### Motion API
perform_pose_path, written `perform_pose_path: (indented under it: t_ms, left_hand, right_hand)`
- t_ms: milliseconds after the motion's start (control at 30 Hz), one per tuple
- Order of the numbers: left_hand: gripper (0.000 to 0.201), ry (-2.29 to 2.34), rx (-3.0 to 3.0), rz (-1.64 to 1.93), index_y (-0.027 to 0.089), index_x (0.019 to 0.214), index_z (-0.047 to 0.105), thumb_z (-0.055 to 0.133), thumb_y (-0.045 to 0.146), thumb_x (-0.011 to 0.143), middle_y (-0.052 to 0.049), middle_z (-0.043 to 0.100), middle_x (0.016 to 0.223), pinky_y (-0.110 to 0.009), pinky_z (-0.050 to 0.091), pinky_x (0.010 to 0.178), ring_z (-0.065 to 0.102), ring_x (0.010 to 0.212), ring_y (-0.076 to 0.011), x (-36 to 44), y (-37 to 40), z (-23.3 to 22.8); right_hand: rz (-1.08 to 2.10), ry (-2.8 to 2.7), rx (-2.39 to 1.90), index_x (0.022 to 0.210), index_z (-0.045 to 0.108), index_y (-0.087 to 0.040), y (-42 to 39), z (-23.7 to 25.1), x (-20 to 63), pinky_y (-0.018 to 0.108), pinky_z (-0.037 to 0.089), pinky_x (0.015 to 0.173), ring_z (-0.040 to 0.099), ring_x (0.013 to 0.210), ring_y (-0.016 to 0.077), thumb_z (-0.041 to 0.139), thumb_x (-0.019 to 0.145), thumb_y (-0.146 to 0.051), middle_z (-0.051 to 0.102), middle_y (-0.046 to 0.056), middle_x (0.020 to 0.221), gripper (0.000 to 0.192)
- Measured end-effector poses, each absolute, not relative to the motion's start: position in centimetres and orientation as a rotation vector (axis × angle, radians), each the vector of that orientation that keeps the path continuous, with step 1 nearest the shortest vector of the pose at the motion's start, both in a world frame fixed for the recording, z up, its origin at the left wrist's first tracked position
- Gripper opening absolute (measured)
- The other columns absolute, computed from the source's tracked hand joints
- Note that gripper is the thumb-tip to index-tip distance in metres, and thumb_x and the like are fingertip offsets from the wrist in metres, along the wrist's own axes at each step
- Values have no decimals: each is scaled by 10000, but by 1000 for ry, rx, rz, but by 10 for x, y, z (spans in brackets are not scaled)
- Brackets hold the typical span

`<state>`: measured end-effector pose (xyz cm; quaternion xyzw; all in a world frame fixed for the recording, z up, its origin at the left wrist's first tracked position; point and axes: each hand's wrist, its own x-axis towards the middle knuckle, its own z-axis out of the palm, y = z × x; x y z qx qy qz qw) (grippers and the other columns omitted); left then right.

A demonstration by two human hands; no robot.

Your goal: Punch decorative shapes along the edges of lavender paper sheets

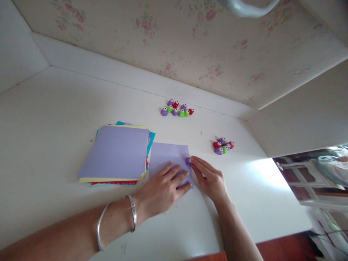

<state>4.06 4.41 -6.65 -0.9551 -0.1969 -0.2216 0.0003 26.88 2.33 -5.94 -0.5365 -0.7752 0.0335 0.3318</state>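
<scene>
A folded or small sheet of purple paper [168,152] lies on the white tabletop, its left edge beside the paper stack. My left hand [165,188] rests flat on its lower part with the fingers spread. At the sheet's right edge, my right hand [208,175] pinches a small purple figure [188,161] with a white eye-like top between thumb and fingers. The fingers partly cover this figure, and its underside is hidden.
To the left is a stack of coloured paper [116,152], purple on top. Several purple, green and red eyed figures [175,112] sit near the back ledge; another cluster [219,150] stands at the right. The table's right edge [290,192] borders a cluttered area.
</scene>
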Motion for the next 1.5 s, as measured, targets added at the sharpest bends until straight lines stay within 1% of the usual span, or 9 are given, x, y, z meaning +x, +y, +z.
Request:
perform_pose_path:
  t_ms: [100,267,400,567,767,900,1233,1367,1500]
  left_hand:
    - [311,-617,-3004,-690,268,1273,593,480,280,982,-42,527,1384,-469,344,1135,498,1287,-260,40,43,-67]
    - [312,-621,-3003,-669,265,1273,592,477,282,984,-44,525,1389,-471,343,1134,499,1286,-256,40,43,-67]
    - [310,-624,-3004,-664,266,1272,591,486,281,980,-42,521,1399,-469,337,1135,498,1289,-256,41,44,-67]
    - [317,-628,-2990,-685,273,1277,586,493,270,974,-41,527,1393,-469,331,1130,502,1284,-259,41,44,-69]
    - [311,-631,-2989,-699,273,1270,586,495,273,972,-38,527,1390,-467,330,1133,501,1276,-247,41,44,-67]
    - [304,-631,-2988,-690,273,1261,591,489,281,975,-36,526,1385,-471,331,1131,497,1277,-250,41,44,-66]
    - [320,-633,-2996,-670,283,1285,580,483,284,979,-29,515,1392,-468,321,1143,479,1286,-249,40,45,-65]
    - [321,-630,-3000,-667,284,1288,578,478,287,983,-34,513,1396,-466,324,1142,478,1289,-243,40,45,-65]
    - [323,-638,-3013,-668,287,1289,577,487,286,979,-34,505,1410,-465,320,1148,469,1298,-237,40,45,-67]
  right_hand:
    - [18,-2102,-1387,1308,639,-277,23,-58,269,312,595,967,691,1090,180,587,916,-78,684,27,1263,443]
    - [-54,-2186,-1364,1344,615,-235,23,-57,268,296,581,988,677,1124,189,573,909,-51,642,46,1333,475]
    - [-18,-2214,-1347,1343,615,-226,24,-54,267,319,567,1018,652,1164,194,563,908,-38,639,45,1337,477]
    - [36,-2221,-1338,1301,648,-238,27,-50,267,327,576,1005,642,1176,188,560,913,-42,656,28,1313,443]
    - [44,-2209,-1310,1294,649,-222,27,-59,269,357,553,1038,633,1195,196,555,917,-39,660,42,1307,429]
    - [68,-2191,-1316,1307,640,-219,27,-64,271,353,545,1050,627,1207,197,550,921,-43,648,43,1325,434]
    - [131,-2156,-1331,1330,618,-271,26,-62,273,370,568,1022,645,1180,194,540,945,-89,644,28,1329,432]
    - [194,-2087,-1338,1312,629,-245,25,-63,275,356,576,1002,649,1175,198,544,947,-99,640,53,1334,402]
    - [250,-1970,-1420,1224,673,-248,26,-64,273,343,583,977,675,1130,197,563,953,-155,649,59,1323,307]
